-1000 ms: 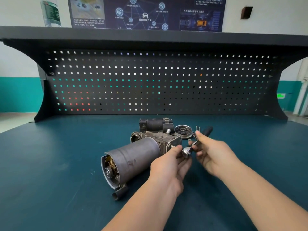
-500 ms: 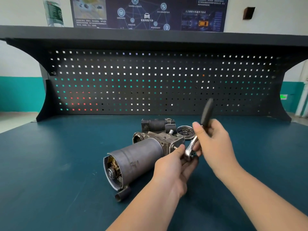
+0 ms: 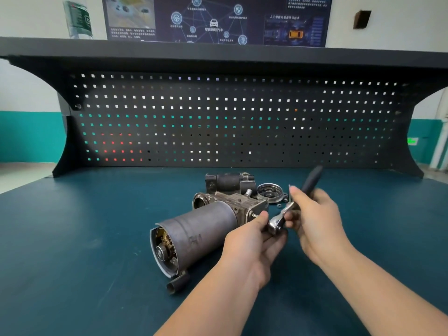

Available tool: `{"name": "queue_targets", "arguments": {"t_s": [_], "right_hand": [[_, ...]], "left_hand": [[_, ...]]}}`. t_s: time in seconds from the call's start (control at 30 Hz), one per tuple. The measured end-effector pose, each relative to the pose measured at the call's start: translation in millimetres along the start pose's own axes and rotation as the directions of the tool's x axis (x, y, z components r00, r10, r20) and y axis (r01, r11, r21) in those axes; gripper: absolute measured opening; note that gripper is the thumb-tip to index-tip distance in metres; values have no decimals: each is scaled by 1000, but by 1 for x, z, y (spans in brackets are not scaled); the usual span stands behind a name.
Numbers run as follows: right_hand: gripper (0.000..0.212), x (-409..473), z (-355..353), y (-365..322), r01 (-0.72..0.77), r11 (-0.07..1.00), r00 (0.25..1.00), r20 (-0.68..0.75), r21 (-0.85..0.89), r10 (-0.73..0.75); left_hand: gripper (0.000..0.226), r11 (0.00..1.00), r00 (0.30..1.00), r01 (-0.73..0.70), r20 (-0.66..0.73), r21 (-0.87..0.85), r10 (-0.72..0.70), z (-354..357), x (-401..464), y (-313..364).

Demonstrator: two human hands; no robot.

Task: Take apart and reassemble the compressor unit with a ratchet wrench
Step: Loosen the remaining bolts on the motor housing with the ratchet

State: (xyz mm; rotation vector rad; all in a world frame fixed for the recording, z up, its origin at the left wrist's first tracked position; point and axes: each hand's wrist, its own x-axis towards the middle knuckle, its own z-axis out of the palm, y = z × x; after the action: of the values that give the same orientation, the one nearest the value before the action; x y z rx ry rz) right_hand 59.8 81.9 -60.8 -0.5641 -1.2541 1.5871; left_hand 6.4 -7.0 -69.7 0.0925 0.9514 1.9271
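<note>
Chrome ratchet wrench (image 3: 284, 215), black-handled, sits in my right hand's (image 3: 315, 219) grip; my left hand (image 3: 252, 241) pinches its head beside the grey cylindrical compressor unit (image 3: 201, 229) on the teal table (image 3: 84, 238).

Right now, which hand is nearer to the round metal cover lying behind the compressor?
Right. The right hand holds the ratchet wrench just beside the round cover; the left hand sits nearer the camera, at the wrench head.

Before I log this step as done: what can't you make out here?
All in the head view:
- Wrench socket and the bolt under it: hidden by the left hand.
- Wrench handle: motion-blurred, partly covered by the right hand.
- Small parts beside the round cover: too small.
- Compressor far side: hidden by its own body.
</note>
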Motion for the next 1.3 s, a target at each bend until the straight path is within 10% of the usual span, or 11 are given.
{"name": "queue_targets", "arguments": {"t_s": [0.13,0.3,0.43,0.53,0.7,0.83,0.93,1.07,1.17,1.3], "right_hand": [[17,-17,3,-9,530,799,839,311,-286,-446],[13,-26,6,-10,708,605,696,503,-364,-513],[14,-16,5,-11,488,795,870,281,-362,-406],[16,-2,0,-5,19,994,1000,-4,-110,-19],[19,-2,-3,7,-386,876,904,-73,290,422],[13,-2,1,-1,56,996,998,-18,-69,-57],[11,-11,1,-9,480,801,876,251,-357,-413],[18,-21,3,-10,634,652,769,431,-415,-473],[10,-11,4,-8,442,790,897,217,-425,-385],[10,3,-2,0,-207,978,977,-57,11,207]], "left_hand": [[15,1000,1000,13,19,-15,-12,1,-1,2],[18,998,996,27,88,57,-32,-1,-5,4],[16,1000,999,18,41,22,-19,2,-2,5],[17,999,1000,14,22,47,-15,2,0,3],[16,998,1000,9,-1,68,-9,1,4,1],[25,996,1000,8,7,87,-9,-1,5,0],[23,997,998,8,54,73,-12,-1,4,1],[17,998,995,26,100,49,-31,2,0,3],[17,997,997,29,63,65,-33,2,1,3],[23,994,999,28,43,102,-32,1,3,2]]}}
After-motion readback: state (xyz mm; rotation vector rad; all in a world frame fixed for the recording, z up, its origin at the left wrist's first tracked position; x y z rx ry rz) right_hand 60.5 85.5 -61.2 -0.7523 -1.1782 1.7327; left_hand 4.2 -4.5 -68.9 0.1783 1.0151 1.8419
